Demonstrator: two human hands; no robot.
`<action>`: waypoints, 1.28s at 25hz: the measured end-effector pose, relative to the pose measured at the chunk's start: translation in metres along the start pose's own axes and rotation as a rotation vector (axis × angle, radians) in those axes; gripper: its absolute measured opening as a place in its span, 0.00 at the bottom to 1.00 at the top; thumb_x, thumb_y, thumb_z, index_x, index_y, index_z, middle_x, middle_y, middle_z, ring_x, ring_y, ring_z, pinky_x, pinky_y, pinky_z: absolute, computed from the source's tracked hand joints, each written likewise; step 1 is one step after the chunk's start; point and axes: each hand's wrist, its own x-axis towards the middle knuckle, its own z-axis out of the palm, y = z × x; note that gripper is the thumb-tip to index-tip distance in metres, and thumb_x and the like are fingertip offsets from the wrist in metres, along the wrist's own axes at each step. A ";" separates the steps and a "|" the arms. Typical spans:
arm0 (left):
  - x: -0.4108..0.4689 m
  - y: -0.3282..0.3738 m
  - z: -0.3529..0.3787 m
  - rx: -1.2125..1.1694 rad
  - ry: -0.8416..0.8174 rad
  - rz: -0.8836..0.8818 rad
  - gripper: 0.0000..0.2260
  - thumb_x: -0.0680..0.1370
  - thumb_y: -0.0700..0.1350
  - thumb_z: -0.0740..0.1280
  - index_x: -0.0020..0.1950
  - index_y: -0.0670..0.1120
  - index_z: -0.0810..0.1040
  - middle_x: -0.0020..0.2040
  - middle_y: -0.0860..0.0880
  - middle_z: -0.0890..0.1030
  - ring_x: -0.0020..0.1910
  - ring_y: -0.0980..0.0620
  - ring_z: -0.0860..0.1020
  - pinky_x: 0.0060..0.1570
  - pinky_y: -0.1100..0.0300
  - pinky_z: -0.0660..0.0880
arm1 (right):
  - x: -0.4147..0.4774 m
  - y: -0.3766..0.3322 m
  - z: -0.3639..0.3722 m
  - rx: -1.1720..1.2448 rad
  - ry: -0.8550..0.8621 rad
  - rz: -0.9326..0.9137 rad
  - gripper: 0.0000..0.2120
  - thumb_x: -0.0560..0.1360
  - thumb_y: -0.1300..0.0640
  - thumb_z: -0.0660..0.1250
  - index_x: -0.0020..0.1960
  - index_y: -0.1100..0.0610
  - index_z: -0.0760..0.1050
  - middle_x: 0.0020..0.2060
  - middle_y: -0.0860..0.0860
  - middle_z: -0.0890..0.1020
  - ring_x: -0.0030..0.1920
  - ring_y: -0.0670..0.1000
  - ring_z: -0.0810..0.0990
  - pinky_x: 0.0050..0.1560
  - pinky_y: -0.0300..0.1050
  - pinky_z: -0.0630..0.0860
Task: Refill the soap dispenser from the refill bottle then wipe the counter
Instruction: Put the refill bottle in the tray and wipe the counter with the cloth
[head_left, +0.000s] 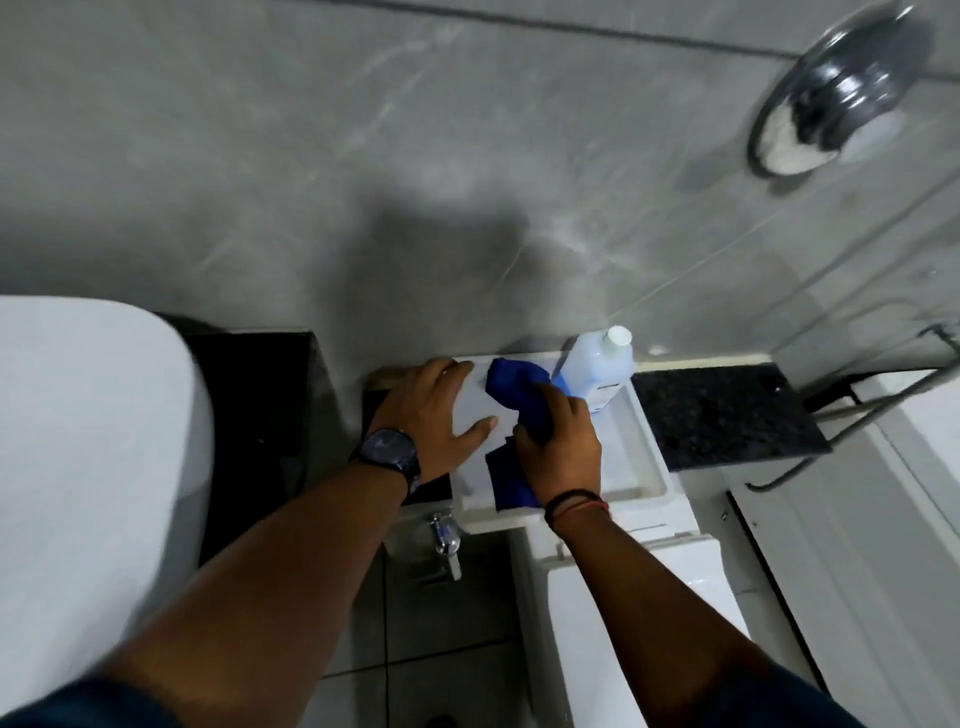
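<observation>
Blue cloth (519, 400), bunched, is held in the closed grip of the right hand (563, 447) on a white rectangular tray-like surface (631, 467) with a raised rim. The left hand (434, 410) is laid flat, fingers spread, holding nothing, at the surface's left edge. A translucent refill bottle with a white cap (597, 364) is seen at the back edge, just beside the cloth. Speckled black stone (722, 415) lies bare to the right.

Chrome wall fitting (836, 88) far right; metal tap (445, 538) near centre; towel rail (852, 415) right; wristwatch (390, 452) left
</observation>
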 end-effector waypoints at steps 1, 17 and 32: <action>-0.016 0.009 -0.017 -0.013 0.011 0.008 0.32 0.71 0.63 0.65 0.70 0.47 0.64 0.68 0.46 0.69 0.65 0.45 0.68 0.63 0.53 0.66 | -0.013 -0.017 -0.015 0.026 0.040 0.012 0.24 0.69 0.59 0.71 0.64 0.53 0.72 0.52 0.57 0.77 0.49 0.59 0.78 0.46 0.42 0.68; -0.421 -0.061 -0.213 0.027 0.062 0.045 0.27 0.66 0.56 0.72 0.60 0.43 0.76 0.53 0.43 0.79 0.50 0.42 0.78 0.51 0.53 0.77 | -0.372 -0.241 -0.022 0.001 -0.178 -0.006 0.22 0.71 0.56 0.70 0.64 0.51 0.74 0.57 0.58 0.78 0.55 0.60 0.77 0.52 0.47 0.73; -0.502 -0.224 -0.200 0.144 -0.148 -0.536 0.51 0.57 0.72 0.68 0.74 0.51 0.56 0.75 0.48 0.57 0.72 0.44 0.56 0.68 0.46 0.62 | -0.399 -0.268 0.145 -0.256 -0.155 -0.242 0.20 0.76 0.53 0.65 0.66 0.57 0.73 0.68 0.64 0.69 0.68 0.66 0.65 0.69 0.58 0.62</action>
